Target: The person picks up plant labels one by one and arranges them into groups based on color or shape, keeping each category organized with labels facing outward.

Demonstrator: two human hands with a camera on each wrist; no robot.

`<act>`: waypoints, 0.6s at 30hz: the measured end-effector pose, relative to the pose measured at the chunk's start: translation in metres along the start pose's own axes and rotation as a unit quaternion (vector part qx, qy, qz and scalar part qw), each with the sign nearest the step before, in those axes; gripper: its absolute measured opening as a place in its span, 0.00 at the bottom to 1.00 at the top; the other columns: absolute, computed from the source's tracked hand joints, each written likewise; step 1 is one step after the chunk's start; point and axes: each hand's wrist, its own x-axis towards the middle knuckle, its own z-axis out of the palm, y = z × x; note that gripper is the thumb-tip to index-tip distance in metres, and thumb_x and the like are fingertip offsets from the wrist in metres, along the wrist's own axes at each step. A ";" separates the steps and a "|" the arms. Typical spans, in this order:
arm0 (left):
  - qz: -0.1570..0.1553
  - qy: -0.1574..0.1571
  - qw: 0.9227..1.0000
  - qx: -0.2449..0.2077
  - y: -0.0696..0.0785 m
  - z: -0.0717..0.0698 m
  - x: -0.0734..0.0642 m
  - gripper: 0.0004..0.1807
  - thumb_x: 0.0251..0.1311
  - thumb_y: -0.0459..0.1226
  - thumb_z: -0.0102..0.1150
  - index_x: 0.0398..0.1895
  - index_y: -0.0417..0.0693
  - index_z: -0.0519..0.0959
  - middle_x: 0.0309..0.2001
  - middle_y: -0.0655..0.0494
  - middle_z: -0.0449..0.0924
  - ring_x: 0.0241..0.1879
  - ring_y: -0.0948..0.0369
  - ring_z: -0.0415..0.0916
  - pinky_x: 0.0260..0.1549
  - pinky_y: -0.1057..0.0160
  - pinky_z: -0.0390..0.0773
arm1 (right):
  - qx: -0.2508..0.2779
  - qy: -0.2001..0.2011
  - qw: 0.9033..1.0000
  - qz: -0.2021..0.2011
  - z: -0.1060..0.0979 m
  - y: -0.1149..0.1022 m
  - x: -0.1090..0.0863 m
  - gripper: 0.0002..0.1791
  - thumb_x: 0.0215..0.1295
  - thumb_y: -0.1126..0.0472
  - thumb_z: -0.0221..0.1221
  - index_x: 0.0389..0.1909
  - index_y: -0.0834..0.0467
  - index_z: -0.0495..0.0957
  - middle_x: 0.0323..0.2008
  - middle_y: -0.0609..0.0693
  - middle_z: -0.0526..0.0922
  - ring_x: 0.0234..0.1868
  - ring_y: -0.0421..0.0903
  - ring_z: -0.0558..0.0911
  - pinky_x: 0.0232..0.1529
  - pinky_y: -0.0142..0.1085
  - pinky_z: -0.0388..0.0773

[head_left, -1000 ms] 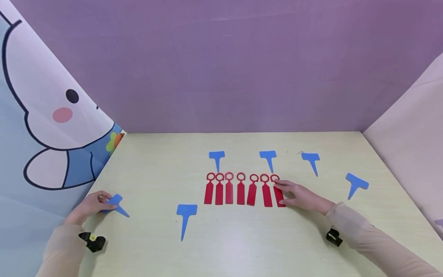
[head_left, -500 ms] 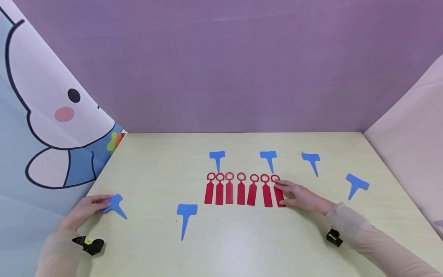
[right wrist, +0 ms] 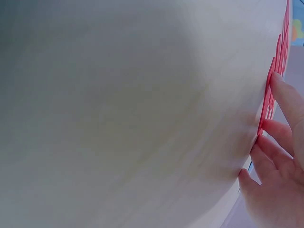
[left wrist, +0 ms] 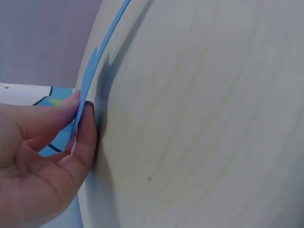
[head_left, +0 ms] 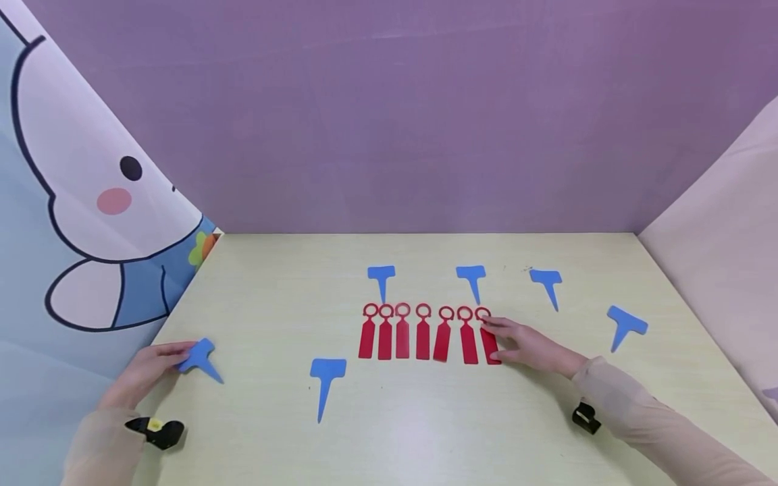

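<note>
My left hand (head_left: 146, 371) pinches a blue T-shaped plant label (head_left: 200, 359) by its wide head, low over the table's left side. In the left wrist view the label (left wrist: 89, 80) is seen nearly edge-on between thumb and fingers. Over on the right, my right hand (head_left: 535, 347) rests at the last red ring-topped tag (head_left: 489, 344) of a row, its thumb at the lower end and fingers near the ring. The right wrist view has that tag (right wrist: 267, 99) lying flat, with thumb and fingertips touching it and the tabletop, fingers loosely extended.
Several more red tags (head_left: 423, 341) lie side by side, rings away from me. Blue T-shaped labels lie scattered: one in front (head_left: 328, 370), two behind the row, two to the right, including a tilted label (head_left: 626, 324). A purple wall (head_left: 425, 121) closes the back.
My left hand's fingers have settled from a curled grasp into a straighter pinch, and the blue label has shifted slightly left and turned. My right hand has stayed still on the red tag.
</note>
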 end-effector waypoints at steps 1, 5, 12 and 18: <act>0.000 -0.001 1.000 0.000 0.001 0.001 0.000 0.25 0.62 0.36 0.46 0.56 0.24 0.62 0.55 0.34 0.66 0.34 0.84 0.64 0.34 0.74 0.73 | 0.000 0.000 1.000 0.001 0.000 0.000 0.000 0.34 0.51 0.59 0.63 0.60 0.63 0.64 0.61 0.59 0.61 0.61 0.60 0.59 0.50 0.43 0.72; 0.001 -0.010 1.000 0.006 0.012 0.007 0.001 0.26 0.64 0.37 0.43 0.59 0.27 0.59 0.59 0.32 0.58 0.39 0.81 0.65 0.37 0.75 0.73 | -0.002 0.000 1.000 0.004 0.000 0.000 0.000 0.34 0.51 0.59 0.62 0.60 0.62 0.64 0.61 0.59 0.61 0.61 0.60 0.59 0.51 0.43 0.71; 0.040 -0.015 0.998 0.044 0.034 0.020 0.005 0.24 0.65 0.40 0.42 0.59 0.32 0.63 0.60 0.35 0.59 0.45 0.78 0.64 0.40 0.77 0.71 | 0.001 -0.001 1.000 0.007 0.000 -0.001 -0.001 0.33 0.51 0.60 0.62 0.60 0.63 0.64 0.61 0.59 0.61 0.61 0.60 0.59 0.51 0.44 0.71; 0.055 -0.012 0.997 0.052 0.052 0.032 0.009 0.24 0.65 0.40 0.43 0.58 0.33 0.64 0.59 0.34 0.61 0.50 0.64 0.68 0.44 0.68 0.73 | -0.005 0.000 1.000 0.005 -0.001 -0.002 -0.001 0.33 0.51 0.60 0.62 0.59 0.63 0.64 0.61 0.59 0.61 0.61 0.60 0.59 0.50 0.43 0.72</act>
